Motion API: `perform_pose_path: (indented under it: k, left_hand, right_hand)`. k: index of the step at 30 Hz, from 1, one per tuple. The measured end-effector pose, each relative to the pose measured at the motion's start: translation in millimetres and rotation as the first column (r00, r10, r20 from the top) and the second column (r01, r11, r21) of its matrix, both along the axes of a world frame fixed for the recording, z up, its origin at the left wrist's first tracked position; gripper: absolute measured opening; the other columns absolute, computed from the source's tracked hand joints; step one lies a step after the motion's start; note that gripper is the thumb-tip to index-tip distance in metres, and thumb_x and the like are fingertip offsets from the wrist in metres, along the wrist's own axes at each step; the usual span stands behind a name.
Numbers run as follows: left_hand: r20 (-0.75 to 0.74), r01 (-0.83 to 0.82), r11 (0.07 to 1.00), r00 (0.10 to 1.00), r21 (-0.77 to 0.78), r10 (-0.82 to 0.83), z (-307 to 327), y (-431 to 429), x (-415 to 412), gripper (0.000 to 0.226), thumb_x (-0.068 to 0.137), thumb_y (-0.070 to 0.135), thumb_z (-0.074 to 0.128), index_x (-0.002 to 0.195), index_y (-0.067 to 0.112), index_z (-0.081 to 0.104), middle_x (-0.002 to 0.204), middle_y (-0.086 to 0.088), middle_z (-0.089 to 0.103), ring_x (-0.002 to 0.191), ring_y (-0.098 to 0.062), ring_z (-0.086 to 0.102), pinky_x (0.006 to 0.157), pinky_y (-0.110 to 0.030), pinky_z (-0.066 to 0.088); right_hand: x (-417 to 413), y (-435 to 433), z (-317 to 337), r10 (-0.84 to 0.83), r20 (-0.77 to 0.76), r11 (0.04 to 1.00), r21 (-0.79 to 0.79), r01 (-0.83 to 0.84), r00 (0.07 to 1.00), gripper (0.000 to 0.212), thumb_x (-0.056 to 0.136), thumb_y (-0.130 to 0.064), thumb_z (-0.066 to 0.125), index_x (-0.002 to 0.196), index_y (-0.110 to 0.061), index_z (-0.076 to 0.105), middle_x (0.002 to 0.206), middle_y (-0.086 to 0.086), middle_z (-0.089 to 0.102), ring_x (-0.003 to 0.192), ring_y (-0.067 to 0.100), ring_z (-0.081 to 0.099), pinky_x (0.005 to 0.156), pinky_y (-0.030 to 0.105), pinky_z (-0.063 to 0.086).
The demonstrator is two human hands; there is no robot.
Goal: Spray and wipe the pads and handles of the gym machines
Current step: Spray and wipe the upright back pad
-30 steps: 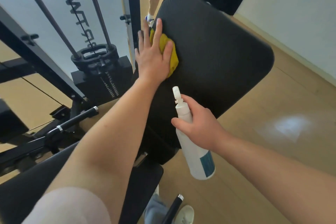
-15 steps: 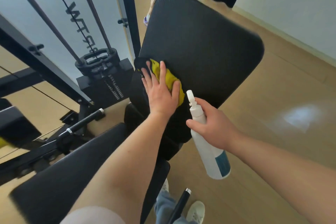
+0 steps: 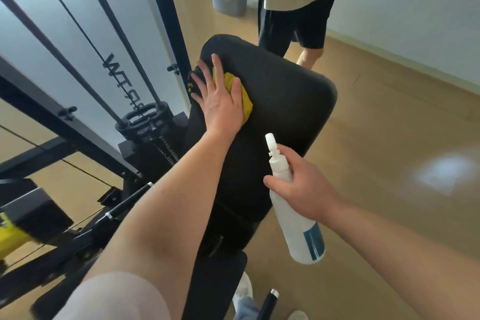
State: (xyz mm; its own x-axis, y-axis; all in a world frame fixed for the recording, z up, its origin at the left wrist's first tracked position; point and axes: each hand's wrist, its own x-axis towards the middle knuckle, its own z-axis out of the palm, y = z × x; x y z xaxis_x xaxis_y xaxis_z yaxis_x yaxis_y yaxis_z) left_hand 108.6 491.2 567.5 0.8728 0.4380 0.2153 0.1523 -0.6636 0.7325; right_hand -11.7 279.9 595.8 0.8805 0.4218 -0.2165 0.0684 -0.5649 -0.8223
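My left hand [image 3: 218, 101], fingers flat, presses the yellow cloth [image 3: 246, 101] on the back pad [image 3: 288, 101] near its eleven o'clock corner; bare pad lies toward four o'clock. My right hand [image 3: 304, 184] grips the spray bottle [image 3: 296, 223].

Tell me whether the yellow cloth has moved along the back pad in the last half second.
Yes. The yellow cloth, under the left hand, has slid up the back pad toward its top edge.

left hand [image 3: 220, 101] flat on yellow cloth [image 3: 244, 96] against black back pad [image 3: 283, 101], right hand [image 3: 306, 184] around white spray bottle [image 3: 298, 226]
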Motion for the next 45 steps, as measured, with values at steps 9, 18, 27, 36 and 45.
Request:
perform_pose_path:
  k: [9,18,27,36,45]
  left_hand:
    - [0.157,0.292,0.923,0.929,0.249,-0.336,-36,-87,-71,0.064,0.103,0.036,0.039,0.16,0.024,0.011,0.169,-0.017,0.002,0.156,-0.037,-0.004,0.125,-0.06,0.002]
    - [0.107,0.284,0.909,0.938,0.306,-0.329,-5,-96,-50,0.064,0.104,0.04,0.034,0.162,0.022,0.013,0.17,-0.016,0.001,0.155,-0.041,-0.007,0.121,-0.068,0.0]
    - [0.236,0.138,0.918,0.942,0.373,-0.237,-12,-107,-44,0.065,0.101,0.054,0.046,0.155,0.019,0.04,0.163,-0.031,0.02,0.151,-0.054,0.012,0.118,-0.07,0.014]
    - [-0.025,0.109,0.982,0.994,0.156,-0.107,-131,-87,-126,0.081,0.094,0.048,0.048,0.162,0.025,0.011,0.169,-0.02,-0.007,0.154,-0.047,-0.01,0.121,-0.067,-0.001]
    - [-0.197,-0.079,0.973,0.98,-0.215,0.036,-145,-105,-158,0.065,0.1,0.054,0.021,0.155,0.052,-0.014,0.168,0.001,-0.025,0.155,-0.033,-0.021,0.122,-0.067,0.003]
  right_hand:
    - [-3,-35,1,-0.109,0.007,0.993,0.039,0.108,0.994,0.047,0.094,-0.032,0.071,0.133,-0.05,0.051,0.097,-0.021,0.069,0.091,0.0,0.064,0.077,0.026,0.05]
    - [-8,-54,-10,-0.112,0.015,0.993,0.03,0.112,0.994,0.057,0.093,-0.029,0.073,0.14,-0.05,0.048,0.095,-0.02,0.07,0.092,0.002,0.066,0.078,0.022,0.047]
    - [-24,-63,-37,-0.291,0.02,0.953,0.093,0.288,0.957,0.059,0.094,-0.022,0.072,0.147,-0.034,0.049,0.092,-0.04,0.062,0.093,-0.01,0.061,0.075,0.005,0.04]
    - [-41,-68,-67,-0.297,-0.038,0.955,0.007,0.297,0.954,0.064,0.094,-0.033,0.072,0.151,-0.041,0.044,0.094,-0.036,0.062,0.093,-0.011,0.06,0.08,0.01,0.041]
    - [-56,-71,-75,-0.252,-0.119,0.965,-0.103,0.24,0.96,0.07,0.096,-0.034,0.07,0.157,-0.046,0.035,0.109,-0.026,0.064,0.099,0.006,0.062,0.079,0.017,0.043]
